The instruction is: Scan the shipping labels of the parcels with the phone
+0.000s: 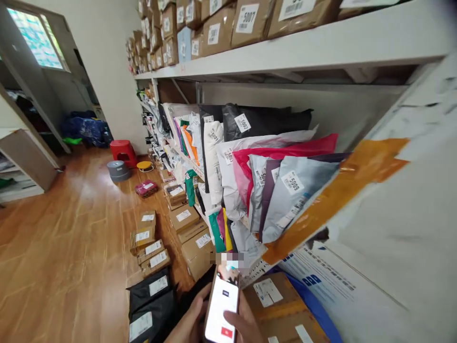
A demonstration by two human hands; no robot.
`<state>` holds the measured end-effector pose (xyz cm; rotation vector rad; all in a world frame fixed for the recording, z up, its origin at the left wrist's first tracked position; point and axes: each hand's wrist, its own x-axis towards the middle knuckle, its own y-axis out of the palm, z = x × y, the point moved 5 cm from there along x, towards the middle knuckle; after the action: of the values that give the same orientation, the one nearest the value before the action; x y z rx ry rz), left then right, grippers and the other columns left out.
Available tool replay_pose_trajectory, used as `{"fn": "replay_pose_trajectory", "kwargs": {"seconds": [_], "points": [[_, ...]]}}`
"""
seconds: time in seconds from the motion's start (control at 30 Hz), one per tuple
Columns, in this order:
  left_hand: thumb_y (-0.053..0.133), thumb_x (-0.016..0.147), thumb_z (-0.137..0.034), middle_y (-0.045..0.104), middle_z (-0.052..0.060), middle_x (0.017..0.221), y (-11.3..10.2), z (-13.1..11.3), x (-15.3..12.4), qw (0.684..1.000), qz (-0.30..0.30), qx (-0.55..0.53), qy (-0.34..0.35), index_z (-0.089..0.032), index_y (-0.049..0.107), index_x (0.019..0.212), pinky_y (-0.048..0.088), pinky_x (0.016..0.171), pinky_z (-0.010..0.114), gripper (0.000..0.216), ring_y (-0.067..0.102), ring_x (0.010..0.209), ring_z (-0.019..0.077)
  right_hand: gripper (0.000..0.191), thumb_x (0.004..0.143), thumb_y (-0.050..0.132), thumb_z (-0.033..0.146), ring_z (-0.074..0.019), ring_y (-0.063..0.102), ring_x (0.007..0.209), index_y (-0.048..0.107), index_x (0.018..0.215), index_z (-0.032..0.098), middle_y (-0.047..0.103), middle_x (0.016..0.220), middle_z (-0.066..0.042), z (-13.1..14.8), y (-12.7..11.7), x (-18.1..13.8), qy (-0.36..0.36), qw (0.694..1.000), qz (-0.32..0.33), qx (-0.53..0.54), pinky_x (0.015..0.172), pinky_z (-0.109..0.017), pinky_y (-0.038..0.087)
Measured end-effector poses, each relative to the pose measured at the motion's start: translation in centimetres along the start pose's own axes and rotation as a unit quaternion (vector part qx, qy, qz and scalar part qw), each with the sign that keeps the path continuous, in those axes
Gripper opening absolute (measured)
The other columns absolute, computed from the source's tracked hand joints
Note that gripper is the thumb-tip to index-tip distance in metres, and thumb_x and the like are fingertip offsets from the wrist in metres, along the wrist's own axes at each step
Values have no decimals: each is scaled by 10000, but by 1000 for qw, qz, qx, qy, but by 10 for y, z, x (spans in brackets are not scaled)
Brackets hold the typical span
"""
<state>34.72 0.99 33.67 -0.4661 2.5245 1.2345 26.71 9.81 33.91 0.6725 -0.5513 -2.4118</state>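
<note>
A smartphone [217, 312] with a lit, mostly white screen is held upright at the bottom centre of the head view. My left hand [193, 317] is closed around its left edge. On the other side my right hand [248, 319] grips the right edge, its thumb over the lower screen near a red button. Just beyond the phone, a shelf holds upright mailing bags, among them a light grey bag [289, 190] labelled 5009, a white bag [213, 162] labelled 5001 and a black bag [257, 119] labelled 5002. Neither hand touches them.
Labelled cartons [217, 35] line the upper white shelf [285, 52]. Cardboard boxes [193, 238] and black parcels [152, 297] lie on the wooden floor. Orange tape [339, 195] covers the rack's edge at right. A red stool [123, 151] stands farther back.
</note>
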Motion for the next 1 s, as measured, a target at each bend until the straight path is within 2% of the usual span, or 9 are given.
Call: {"fn": "replay_pose_trajectory", "kwargs": {"seconds": [0.07,0.17,0.27,0.37,0.5,0.6,0.67,0.83,1.0], "points": [[499,822,-633,585,63,1324,18,-12,-4,999,37,-14,-34,-388,354,1423,530,818,423,665,582,1137,306,748,528,843,369,-328,704,873,501,1174,215,754,970,-87,3,13,3,-5,999,-7,44,728,-425,538],[505,828,-620,539,66,1382,30,-28,-13,991,74,38,-103,-408,270,1452,548,581,325,699,615,1072,310,688,634,807,419,-289,685,925,479,1200,205,735,1031,-80,9,28,4,-35,997,-52,42,753,-385,521],[621,807,-496,593,96,1316,25,-43,-14,984,99,86,-119,-368,200,1480,545,531,293,804,651,989,306,634,699,729,479,-281,666,938,479,1209,198,721,1018,-66,9,39,3,-59,993,-105,10,836,-408,499],[581,827,-514,568,124,1342,4,-62,-11,982,106,109,-112,-324,126,1499,557,526,284,834,650,1001,303,527,726,664,437,-280,649,948,504,1167,197,711,1020,-61,1,56,11,-109,981,-149,-55,847,-407,489],[509,847,-572,549,122,1360,-48,-112,-11,977,122,131,-114,-307,174,1495,574,567,298,776,626,1063,308,443,705,668,393,-297,645,961,538,1077,190,715,1031,-86,-24,113,43,-184,966,-153,-96,837,-416,490],[550,823,-571,545,104,1367,-104,-172,-18,973,126,141,-134,-325,199,1487,572,590,298,790,601,1108,318,469,708,694,366,-310,639,1005,527,1109,187,703,1098,-112,-56,184,75,-198,967,-137,-81,867,-431,473],[556,816,-572,531,107,1381,-145,-217,-27,971,118,145,-149,-328,123,1497,572,589,302,844,594,1118,319,465,706,706,356,-312,636,1013,535,1103,188,706,1089,-111,-80,238,94,-194,969,-143,-52,882,-431,459],[413,908,-465,602,151,1281,-227,-315,-54,964,107,158,-184,-261,-9,1497,559,493,309,753,643,999,302,416,713,582,349,-273,633,1001,567,1105,211,719,1060,-49,-128,355,118,-194,969,-150,34,875,-378,451],[475,837,-369,668,127,1152,-274,-359,-76,955,146,145,-215,-267,-13,1493,560,485,330,824,666,877,302,462,684,502,259,-251,630,959,605,1130,196,735,1014,-33,-153,415,104,-186,976,-110,29,812,-348,452]]}}
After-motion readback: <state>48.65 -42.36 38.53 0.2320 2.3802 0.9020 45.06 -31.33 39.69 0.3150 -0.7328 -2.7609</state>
